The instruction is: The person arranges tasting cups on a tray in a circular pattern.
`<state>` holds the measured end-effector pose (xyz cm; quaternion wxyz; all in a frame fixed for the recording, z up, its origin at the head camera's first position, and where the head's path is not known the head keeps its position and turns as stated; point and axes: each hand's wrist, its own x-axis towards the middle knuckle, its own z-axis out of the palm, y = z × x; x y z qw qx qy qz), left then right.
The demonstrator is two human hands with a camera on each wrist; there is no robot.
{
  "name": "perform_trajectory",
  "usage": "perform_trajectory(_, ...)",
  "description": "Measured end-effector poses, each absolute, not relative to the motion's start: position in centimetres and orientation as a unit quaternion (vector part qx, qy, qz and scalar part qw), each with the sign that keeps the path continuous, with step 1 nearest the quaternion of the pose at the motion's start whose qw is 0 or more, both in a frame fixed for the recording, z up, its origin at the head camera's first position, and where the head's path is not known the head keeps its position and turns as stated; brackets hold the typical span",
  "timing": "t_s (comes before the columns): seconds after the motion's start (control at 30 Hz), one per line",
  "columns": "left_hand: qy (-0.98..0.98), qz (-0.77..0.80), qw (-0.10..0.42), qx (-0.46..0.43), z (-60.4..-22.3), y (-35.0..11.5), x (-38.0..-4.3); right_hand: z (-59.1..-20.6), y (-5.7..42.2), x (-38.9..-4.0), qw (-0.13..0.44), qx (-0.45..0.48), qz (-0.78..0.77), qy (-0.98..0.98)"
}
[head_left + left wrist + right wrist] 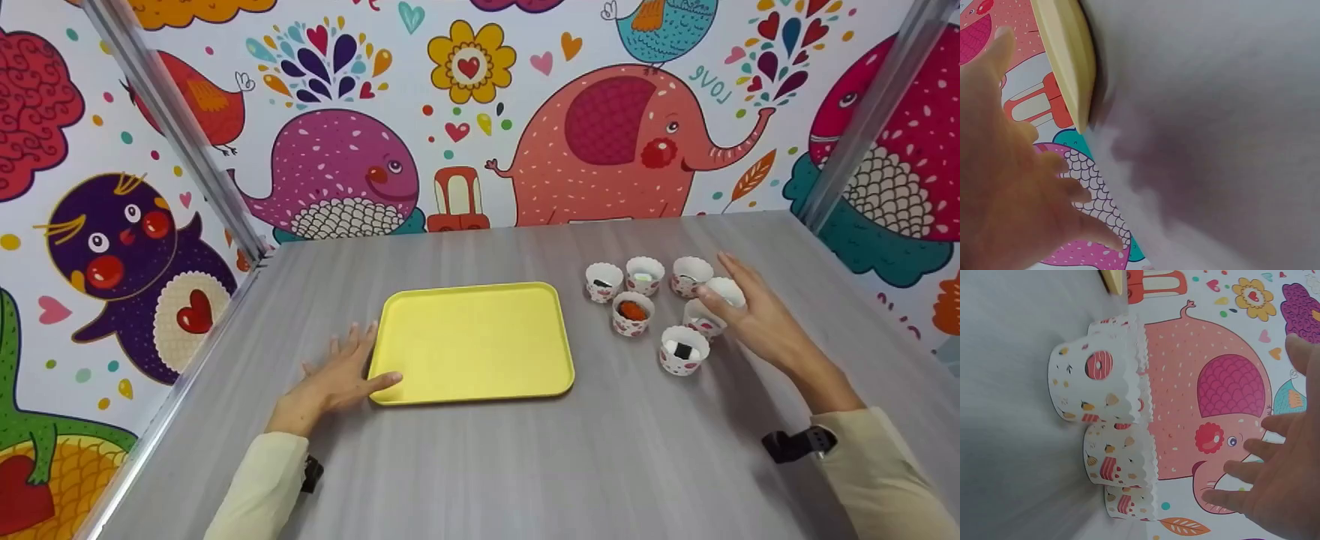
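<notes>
A yellow rectangular tray point(472, 345) lies on the grey table. At its left edge is my left hand point(341, 375), fingers spread, with the thumb over the near left corner of the rim. In the left wrist view the tray's edge point(1069, 62) shows beside that hand point(1022, 174). Several white paper cups with scalloped rims stand right of the tray. The front cup point(682, 361) has a white piece with a black band inside; another cup point(632, 324) has an orange piece. My right hand point(761, 322) hovers at the right-hand cups with extended fingers, partly covering them.
The grey table point(480, 472) runs back to a cartoon-printed wall point(480, 142). Metal posts stand at the left point(191, 150) and right point(874, 112) corners. Printed side panels border the table.
</notes>
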<state>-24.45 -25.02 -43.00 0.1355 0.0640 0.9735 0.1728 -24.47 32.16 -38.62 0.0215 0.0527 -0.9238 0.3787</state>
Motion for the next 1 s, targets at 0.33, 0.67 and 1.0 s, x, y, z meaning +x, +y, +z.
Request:
perform_trajectory(0.33, 0.968, 0.163, 0.184, 0.057, -43.7, -25.1, -24.0, -40.6, 32.1, -23.1, 0.033, 0.039, 0.368, -0.928)
perform_trajectory(0.67, 0.958, 0.197, 0.193, 0.077, -44.0, -25.7, -24.3, -42.0, 32.8, -22.8, -0.023, 0.071, 0.328, -0.942)
perform_trajectory(1.0, 0.951, 0.205, 0.220, 0.067, -43.6, -25.9, -24.6, -43.1, 32.0, -23.1, -0.023, 0.106, 0.319, -0.942)
